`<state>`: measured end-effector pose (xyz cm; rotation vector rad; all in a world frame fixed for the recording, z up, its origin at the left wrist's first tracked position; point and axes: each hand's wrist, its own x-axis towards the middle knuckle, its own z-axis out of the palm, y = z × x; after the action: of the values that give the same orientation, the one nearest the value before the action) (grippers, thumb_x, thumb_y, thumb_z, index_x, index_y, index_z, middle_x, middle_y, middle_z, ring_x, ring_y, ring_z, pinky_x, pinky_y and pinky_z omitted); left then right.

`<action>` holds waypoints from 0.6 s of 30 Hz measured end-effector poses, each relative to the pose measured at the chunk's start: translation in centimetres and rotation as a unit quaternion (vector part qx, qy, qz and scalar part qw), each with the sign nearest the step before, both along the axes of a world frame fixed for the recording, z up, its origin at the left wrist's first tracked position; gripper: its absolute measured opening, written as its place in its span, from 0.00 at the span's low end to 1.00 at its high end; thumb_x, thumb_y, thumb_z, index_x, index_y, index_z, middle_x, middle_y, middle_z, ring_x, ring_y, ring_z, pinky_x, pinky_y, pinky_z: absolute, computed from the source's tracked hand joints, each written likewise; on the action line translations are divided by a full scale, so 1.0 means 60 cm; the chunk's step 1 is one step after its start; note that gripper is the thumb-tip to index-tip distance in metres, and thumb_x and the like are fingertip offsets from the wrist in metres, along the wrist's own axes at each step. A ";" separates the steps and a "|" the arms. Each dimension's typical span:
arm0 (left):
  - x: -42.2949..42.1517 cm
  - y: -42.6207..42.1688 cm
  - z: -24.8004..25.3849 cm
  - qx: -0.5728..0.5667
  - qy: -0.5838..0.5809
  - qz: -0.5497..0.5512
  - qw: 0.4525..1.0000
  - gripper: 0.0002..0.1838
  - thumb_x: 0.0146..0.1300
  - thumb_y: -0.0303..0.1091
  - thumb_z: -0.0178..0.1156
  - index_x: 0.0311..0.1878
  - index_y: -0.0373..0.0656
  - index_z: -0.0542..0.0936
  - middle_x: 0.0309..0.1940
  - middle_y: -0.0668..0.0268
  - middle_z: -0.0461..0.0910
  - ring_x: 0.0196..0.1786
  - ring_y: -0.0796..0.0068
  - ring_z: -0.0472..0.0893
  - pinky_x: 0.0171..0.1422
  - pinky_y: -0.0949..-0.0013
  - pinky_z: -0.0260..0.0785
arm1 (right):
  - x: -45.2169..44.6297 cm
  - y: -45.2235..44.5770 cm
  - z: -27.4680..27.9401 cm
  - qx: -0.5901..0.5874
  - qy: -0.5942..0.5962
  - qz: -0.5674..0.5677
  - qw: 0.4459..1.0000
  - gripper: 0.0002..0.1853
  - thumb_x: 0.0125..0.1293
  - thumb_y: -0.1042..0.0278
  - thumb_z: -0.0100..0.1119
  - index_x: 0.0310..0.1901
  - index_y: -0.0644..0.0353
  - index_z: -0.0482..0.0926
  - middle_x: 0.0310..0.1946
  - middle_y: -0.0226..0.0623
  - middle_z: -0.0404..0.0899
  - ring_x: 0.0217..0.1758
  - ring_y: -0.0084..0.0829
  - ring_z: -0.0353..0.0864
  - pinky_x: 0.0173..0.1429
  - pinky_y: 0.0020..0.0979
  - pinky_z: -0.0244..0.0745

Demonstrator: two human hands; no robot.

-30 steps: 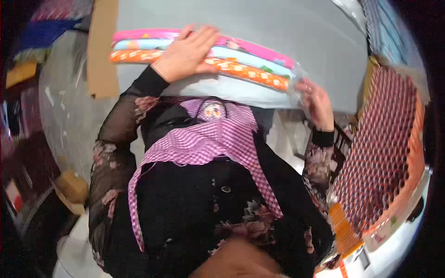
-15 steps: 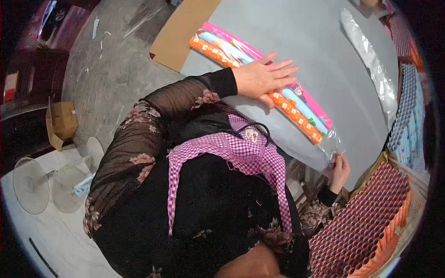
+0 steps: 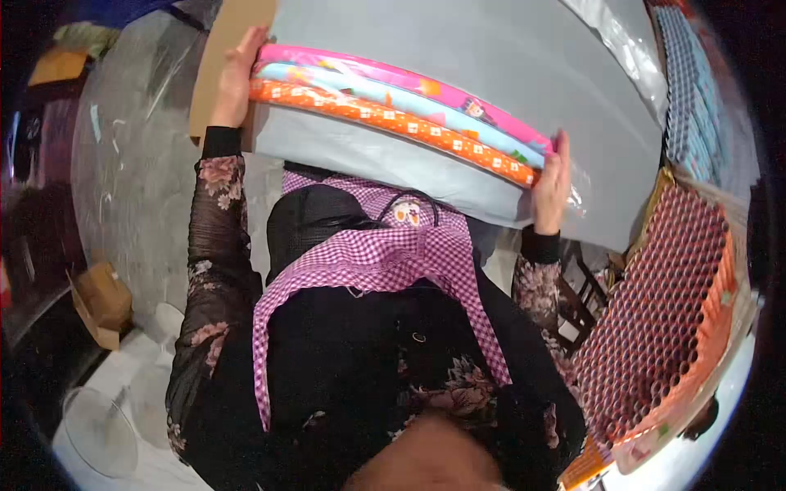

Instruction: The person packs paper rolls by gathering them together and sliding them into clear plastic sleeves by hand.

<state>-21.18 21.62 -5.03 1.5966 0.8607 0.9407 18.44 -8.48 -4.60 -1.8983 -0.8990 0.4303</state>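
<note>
Three patterned rolls, apparently wrapping paper, lie side by side in clear film across the grey tabletop (image 3: 589, 114). One roll is pink (image 3: 409, 80), the middle one light blue (image 3: 327, 80), and the nearest orange with white figures (image 3: 393, 121). My left hand (image 3: 236, 82) is closed around their left end, its fingers pointing away from me. At the opposite end my right hand (image 3: 553, 184) grips the bundle, fingers along the roll ends. Some loose clear film (image 3: 579, 195) sticks out beside my right hand.
Brown cardboard (image 3: 217, 61) lies at the table's left edge. A clear-wrapped white length (image 3: 626, 45) rests at the far right. Stacks of red patterned (image 3: 655, 295) and blue patterned material (image 3: 696, 106) stand on the right. An open cardboard box (image 3: 102, 303) sits at the left.
My left hand has gone from lying flat on the rolls' middle to their left end. My right hand has moved from the loose film onto the right end. The view has shifted too.
</note>
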 end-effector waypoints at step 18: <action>-0.007 -0.033 0.041 0.426 0.436 -0.090 0.787 0.36 0.67 0.52 0.54 0.72 0.39 0.64 0.73 0.58 0.62 0.76 0.48 0.56 0.77 0.47 0.47 | 0.009 0.030 -0.002 -0.089 -0.372 0.089 0.919 0.23 0.68 0.64 0.54 0.61 0.68 0.71 0.64 0.55 0.69 0.71 0.53 0.63 0.73 0.46 0.58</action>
<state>-21.60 19.66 -2.57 2.9773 0.8875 0.3900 18.96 -6.66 -4.74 -2.1891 -1.5787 -0.1443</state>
